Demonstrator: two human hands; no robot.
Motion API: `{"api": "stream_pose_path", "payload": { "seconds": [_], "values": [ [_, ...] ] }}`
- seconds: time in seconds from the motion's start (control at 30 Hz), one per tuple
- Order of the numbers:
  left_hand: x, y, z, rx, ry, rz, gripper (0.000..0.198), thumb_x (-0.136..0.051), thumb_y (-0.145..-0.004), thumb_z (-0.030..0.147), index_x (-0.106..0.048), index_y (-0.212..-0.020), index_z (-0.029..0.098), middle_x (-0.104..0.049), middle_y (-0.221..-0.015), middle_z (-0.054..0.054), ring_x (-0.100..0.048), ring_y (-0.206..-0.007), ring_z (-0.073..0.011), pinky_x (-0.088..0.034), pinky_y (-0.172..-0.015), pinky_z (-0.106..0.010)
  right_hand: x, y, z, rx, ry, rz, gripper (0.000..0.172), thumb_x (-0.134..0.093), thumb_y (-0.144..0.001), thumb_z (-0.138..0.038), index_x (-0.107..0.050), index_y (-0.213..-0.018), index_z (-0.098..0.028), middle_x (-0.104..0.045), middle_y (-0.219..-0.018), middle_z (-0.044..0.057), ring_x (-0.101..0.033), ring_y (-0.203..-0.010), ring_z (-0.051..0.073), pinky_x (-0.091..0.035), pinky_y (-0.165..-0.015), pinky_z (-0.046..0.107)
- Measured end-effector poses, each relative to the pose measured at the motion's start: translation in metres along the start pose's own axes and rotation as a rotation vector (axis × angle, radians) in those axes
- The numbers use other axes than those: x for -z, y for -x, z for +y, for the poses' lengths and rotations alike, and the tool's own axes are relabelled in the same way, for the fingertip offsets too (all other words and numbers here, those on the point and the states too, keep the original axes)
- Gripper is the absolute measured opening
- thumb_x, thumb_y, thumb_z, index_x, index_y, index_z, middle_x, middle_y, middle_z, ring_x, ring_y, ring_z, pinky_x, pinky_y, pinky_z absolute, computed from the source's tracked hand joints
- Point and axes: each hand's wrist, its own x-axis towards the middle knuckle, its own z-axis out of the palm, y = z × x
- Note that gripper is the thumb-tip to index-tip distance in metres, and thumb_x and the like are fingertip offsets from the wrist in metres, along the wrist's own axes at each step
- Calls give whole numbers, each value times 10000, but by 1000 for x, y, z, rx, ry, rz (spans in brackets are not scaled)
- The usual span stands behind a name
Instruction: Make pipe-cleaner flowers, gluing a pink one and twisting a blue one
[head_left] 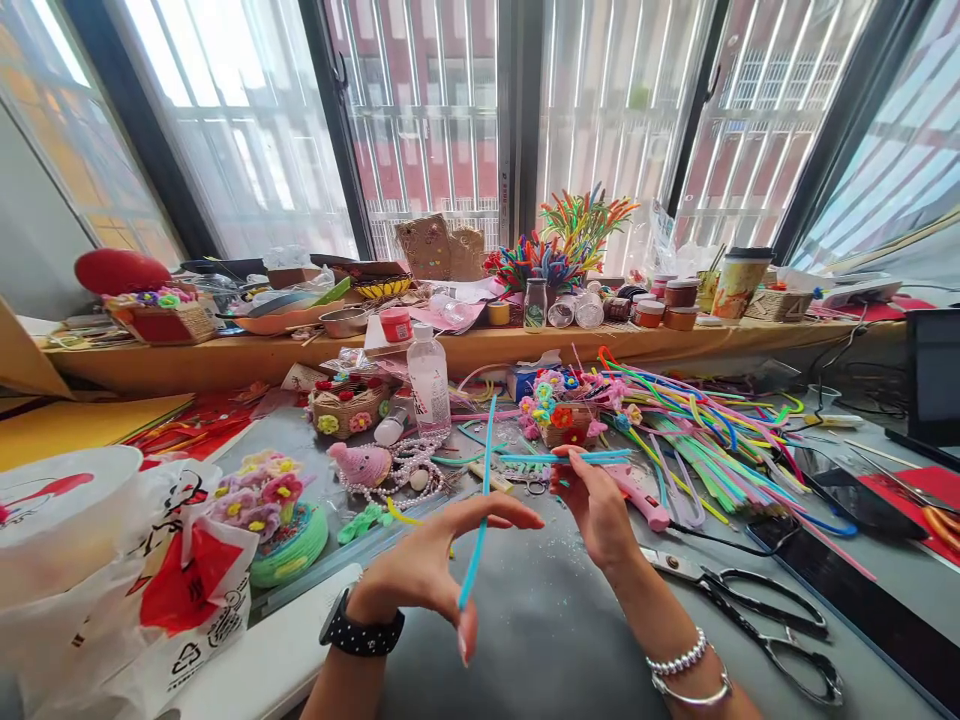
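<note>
Blue pipe cleaners (pixel 488 450), recycling symbol (pixel 186 658) on plastic bag (pixel 199 580)

Bright daylight comes through the windows (pixel 424 120), washing the left pane (pixel 206 65) nearly white. Toward the sides, the dark frames (pixel 335 115) lean outward with wide-angle distortion. Soft, blurred shading darkens the near surface (pixel 517 655); the middle looks fairly sharp.

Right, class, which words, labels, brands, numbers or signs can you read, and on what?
Recycling sign: bag.
Other black print: same bag, too distorted to read.
Label: bottle, too small.
Label: red jar, too small.
Vertical mark: window frame, too small.
No word or number reads clearly.
</note>
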Motion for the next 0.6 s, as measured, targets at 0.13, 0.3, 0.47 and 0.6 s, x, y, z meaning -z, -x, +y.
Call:
{"api": "stream_pose_path", "payload": {
  "seconds": [0.13,0.3,0.47,0.6],
  "values": [
    [-5,1,6,15,-41,-49,903,-595,-369,635,-453,-1160,222,-482,-1181,-95,-419,-1086,-293,-289,-939,-403,2,-2,0,8,17,19,167,-600,-666,-343,-637,-747,-201,-564,-598,-6,-503,-601,120,-433,-527,225],
    [-8,-3,-1,69,22,187,439,-594,-660,380,-537,-1058,205,-566,-1075,-90,-513,-997,-225,-374,-881,-360,6,-5,1,14,12,35,165,-610,-661,-336,-641,-764,-211,-568,-644,-3,-503,-618,121,-441,-533,222],
    [-8,-17,-23,92,57,718,214,-502,-744,302,-583,-872,151,-620,-847,-56,-607,-731,-160,-479,-730,-307,3,-1,2,11,-10,-50,172,-599,-677,-333,-635,-779,-199,-565,-676,13,-507,-638,125,-442,-542,230],
    [-8,-22,-34,149,-28,878,279,-550,-701,331,-580,-903,142,-622,-821,-48,-609,-709,-158,-495,-686,-288,-1,5,4,7,22,-205,174,-546,-734,-325,-626,-799,-186,-549,-661,10,-501,-646,116,-430,-566,230]
  ]
}}
